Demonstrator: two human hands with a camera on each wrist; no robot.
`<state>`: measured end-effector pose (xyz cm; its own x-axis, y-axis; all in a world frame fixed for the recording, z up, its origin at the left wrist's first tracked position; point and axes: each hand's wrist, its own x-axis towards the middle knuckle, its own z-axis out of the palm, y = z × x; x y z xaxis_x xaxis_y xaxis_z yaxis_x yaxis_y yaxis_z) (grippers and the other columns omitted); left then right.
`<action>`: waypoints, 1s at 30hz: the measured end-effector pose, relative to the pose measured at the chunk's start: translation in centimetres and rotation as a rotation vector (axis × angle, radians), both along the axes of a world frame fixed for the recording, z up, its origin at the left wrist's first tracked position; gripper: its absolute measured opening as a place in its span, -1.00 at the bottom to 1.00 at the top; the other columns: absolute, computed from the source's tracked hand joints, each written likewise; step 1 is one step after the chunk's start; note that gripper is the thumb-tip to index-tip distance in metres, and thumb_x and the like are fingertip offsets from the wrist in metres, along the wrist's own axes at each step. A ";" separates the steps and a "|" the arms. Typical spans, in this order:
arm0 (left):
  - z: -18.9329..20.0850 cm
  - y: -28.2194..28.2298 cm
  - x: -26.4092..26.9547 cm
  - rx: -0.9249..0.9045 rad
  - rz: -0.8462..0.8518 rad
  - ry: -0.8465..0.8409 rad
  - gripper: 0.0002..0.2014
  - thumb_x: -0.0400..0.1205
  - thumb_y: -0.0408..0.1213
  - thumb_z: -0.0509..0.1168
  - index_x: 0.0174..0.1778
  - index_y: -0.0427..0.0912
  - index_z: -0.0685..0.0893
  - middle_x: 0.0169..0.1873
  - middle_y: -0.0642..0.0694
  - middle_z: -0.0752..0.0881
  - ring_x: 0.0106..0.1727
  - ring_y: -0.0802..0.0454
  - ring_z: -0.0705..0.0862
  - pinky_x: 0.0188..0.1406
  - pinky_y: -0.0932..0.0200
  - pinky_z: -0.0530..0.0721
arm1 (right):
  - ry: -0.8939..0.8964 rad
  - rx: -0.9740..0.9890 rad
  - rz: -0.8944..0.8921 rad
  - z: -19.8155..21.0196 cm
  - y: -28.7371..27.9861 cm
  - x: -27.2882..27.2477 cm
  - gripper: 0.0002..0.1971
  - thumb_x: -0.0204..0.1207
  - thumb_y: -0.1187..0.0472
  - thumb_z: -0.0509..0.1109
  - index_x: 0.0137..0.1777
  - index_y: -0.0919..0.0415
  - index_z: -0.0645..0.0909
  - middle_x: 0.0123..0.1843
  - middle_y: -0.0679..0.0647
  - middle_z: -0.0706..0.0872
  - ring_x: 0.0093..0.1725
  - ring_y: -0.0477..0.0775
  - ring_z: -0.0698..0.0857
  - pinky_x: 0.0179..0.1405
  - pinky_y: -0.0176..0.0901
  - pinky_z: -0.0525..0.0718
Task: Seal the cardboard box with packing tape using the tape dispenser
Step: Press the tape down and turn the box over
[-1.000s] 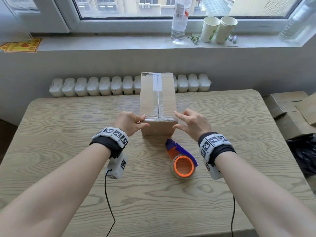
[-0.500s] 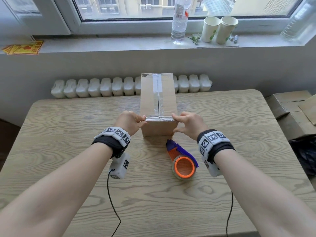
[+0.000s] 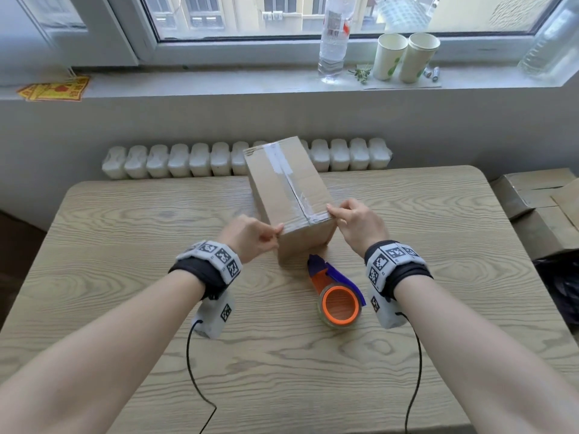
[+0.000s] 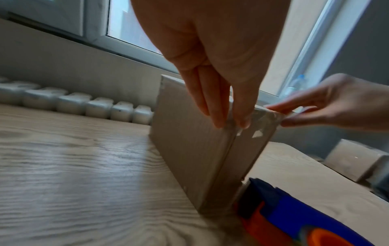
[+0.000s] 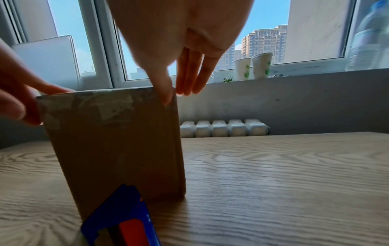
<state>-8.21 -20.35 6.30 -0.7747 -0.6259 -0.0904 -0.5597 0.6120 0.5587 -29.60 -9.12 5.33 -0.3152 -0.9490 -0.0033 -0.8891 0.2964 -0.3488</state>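
Note:
A tall brown cardboard box (image 3: 288,186) stands on the wooden table (image 3: 125,245), set at an angle with its far end to the left. Clear tape (image 3: 286,180) runs along its top seam and folds over the near edge. My left hand (image 3: 275,233) pinches the near left top corner, thumb on the near face (image 4: 244,121). My right hand (image 3: 333,214) pinches the near right top corner, with its thumb (image 5: 168,98) on the taped face. The blue and orange tape dispenser (image 3: 336,296) lies on the table just in front of the box, with no hand on it.
A white radiator (image 3: 188,161) runs behind the table's far edge. On the window sill stand a water bottle (image 3: 333,42) and two paper cups (image 3: 407,59). Stacked cardboard boxes (image 3: 539,202) and a black bag (image 3: 560,286) sit off the table's right edge.
Both hands went from hovering by the box to pinching its near top corners. The box has turned, its far end swinging left and its near end right.

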 end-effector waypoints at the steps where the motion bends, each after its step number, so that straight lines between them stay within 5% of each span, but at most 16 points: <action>1: -0.4 0.5 0.2 0.006 -0.046 0.007 -0.65 0.50 -0.29 0.45 0.22 -0.11 0.70 -0.08 -0.13 0.85 -0.16 0.09 0.82 0.02 0.15 0.78 | -0.006 -0.010 -0.009 0.1 0.3 0.2 -0.57 0.54 0.34 0.29 0.40 0.10 0.55 0.31 0.17 0.60 0.21 0.22 0.62 0.11 0.08 0.66; 4: -1.2 0.6 0.5 -0.123 -0.032 0.022 -0.61 0.52 -0.38 0.35 0.27 -0.07 0.67 -0.13 -0.10 0.85 -0.17 -0.07 0.81 -0.07 0.05 0.77 | -0.018 0.003 0.073 0.7 0.5 2.0 -0.44 0.51 0.15 0.32 0.52 0.23 0.37 0.57 0.15 0.38 0.52 0.15 0.38 0.53 0.00 0.32; 7: -0.7 -0.1 0.3 -0.246 -0.003 0.044 -0.55 0.48 -0.50 0.26 0.29 -0.12 0.66 -0.04 -0.20 0.74 -0.13 -0.27 0.74 -0.26 -0.05 0.73 | -0.019 0.023 0.159 0.6 -0.4 4.9 -0.23 0.52 -0.14 0.29 0.61 0.27 0.18 0.65 0.17 0.23 0.62 0.11 0.22 0.61 -0.07 0.13; 9: -0.3 -0.7 0.0 -0.244 -0.036 -0.012 -0.41 0.46 -0.56 0.26 0.43 -0.13 0.51 0.26 -0.23 0.61 0.19 -0.25 0.66 0.04 -0.09 0.71 | 0.011 0.074 0.149 0.0 -1.4 6.7 -0.10 0.49 -0.27 0.25 0.63 0.31 0.06 0.68 0.20 0.11 0.66 0.10 0.11 0.64 -0.07 0.03; 12: -0.2 -1.7 -0.5 -0.258 -0.152 -0.237 -0.18 0.47 -0.56 0.25 0.63 -0.06 0.08 0.66 -0.10 0.10 0.67 -0.04 0.11 0.65 0.01 0.14 | 0.044 0.119 0.067 -0.8 -2.5 8.2 -0.04 0.48 -0.30 0.22 0.63 0.35 -0.06 0.70 0.25 -0.01 0.68 0.12 0.01 0.64 -0.06 -0.09; 15: -0.2 -2.6 -1.6 -0.267 -0.290 -0.426 -0.10 0.48 -0.53 0.18 0.64 -0.01 -0.18 0.68 -0.01 -0.17 0.69 0.04 -0.18 0.69 -0.05 -0.16 | 0.043 0.101 0.053 -1.2 -2.9 8.4 -0.12 0.51 -0.16 0.26 0.63 0.35 -0.03 0.69 0.25 0.01 0.68 0.11 0.02 0.64 -0.08 -0.11; 22: 0.0 -5.5 -2.0 -0.308 -0.306 -0.505 -0.08 0.50 -0.48 0.23 0.63 0.08 -0.20 0.67 0.08 -0.15 0.69 0.03 -0.13 0.68 -0.08 -0.13 | 0.020 0.042 0.185 -0.6 -0.9 5.1 -0.19 0.35 -0.04 0.40 0.56 0.29 0.25 0.66 0.15 0.23 0.65 0.03 0.17 0.64 -0.11 -0.08; 30: -0.7 -4.9 -0.2 -0.311 -0.200 -0.382 -0.14 0.50 -0.40 0.22 0.64 -0.01 -0.12 0.68 0.04 -0.05 0.69 0.04 -0.12 0.65 0.04 -0.26 | 0.071 0.112 0.205 0.9 -0.4 2.4 -0.25 0.39 0.12 0.32 0.60 0.18 0.18 0.69 0.02 0.14 0.66 -0.05 0.09 0.63 -0.15 -0.16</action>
